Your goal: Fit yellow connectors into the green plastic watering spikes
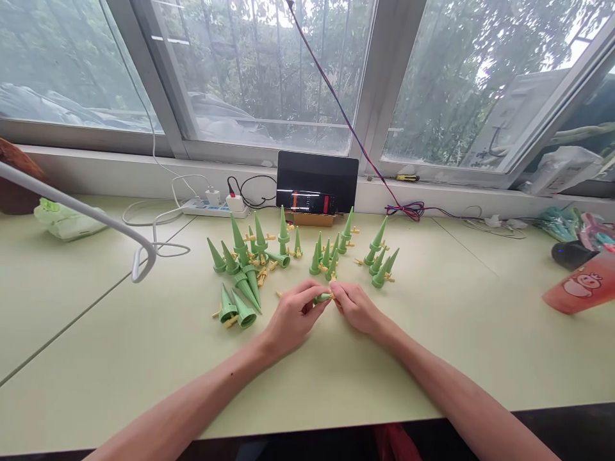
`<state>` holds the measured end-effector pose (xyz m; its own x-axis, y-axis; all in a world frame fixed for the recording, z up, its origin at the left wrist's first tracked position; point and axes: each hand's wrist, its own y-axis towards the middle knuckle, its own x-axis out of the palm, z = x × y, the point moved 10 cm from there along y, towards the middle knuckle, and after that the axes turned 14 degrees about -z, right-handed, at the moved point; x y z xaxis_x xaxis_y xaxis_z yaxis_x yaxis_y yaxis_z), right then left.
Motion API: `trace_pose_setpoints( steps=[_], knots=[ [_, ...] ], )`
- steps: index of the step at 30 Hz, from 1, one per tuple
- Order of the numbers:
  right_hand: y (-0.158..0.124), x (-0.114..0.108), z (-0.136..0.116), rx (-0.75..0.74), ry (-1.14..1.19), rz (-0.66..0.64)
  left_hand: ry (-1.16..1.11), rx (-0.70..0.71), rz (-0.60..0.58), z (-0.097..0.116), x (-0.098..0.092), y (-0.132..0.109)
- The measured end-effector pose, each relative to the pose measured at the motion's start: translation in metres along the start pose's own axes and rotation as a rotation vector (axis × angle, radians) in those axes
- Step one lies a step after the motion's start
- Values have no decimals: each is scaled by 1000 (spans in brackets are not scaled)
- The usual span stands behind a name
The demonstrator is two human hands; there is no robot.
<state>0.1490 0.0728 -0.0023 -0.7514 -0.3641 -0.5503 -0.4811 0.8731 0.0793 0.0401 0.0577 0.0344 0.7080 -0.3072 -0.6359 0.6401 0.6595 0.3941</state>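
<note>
Near the middle of the table, my left hand (298,312) is closed round a green plastic cone (322,298), mostly hidden by the fingers. My right hand (354,305) pinches a small yellow valve piece (333,279) at the cone's right end. Whether the two parts are joined I cannot tell. Beyond my hands stands a group of green cones (315,261), with more cones (379,272) carrying yellow pieces to the right. At the left, several cones stand upright while others lie on their sides, such as a tipped cone (246,315) with its open end showing.
A dark tablet (317,176) leans by the window behind the cones. A power strip (218,208) with plugs lies at the back left, and bundled cable (406,210) at the back right. A white curved rod (106,221) crosses the left; a pink cup (579,288) is at right.
</note>
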Motion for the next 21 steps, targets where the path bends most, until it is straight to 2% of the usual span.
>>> trace_pose_setpoints(
  steps=[7,13,16,21],
  knots=[
    [0,-3,-2,-17,-12,35,5,-47,2,-5,1,0],
    [-8,-19,-3,-22,-14,194,29,-160,32,-16,-3,-1],
    [-11,-21,-11,-81,-7,213,33,-203,17,-20,-3,0],
    [-11,-13,-25,-202,-64,181,41,-168,-58,-18,6,3]
  ],
)
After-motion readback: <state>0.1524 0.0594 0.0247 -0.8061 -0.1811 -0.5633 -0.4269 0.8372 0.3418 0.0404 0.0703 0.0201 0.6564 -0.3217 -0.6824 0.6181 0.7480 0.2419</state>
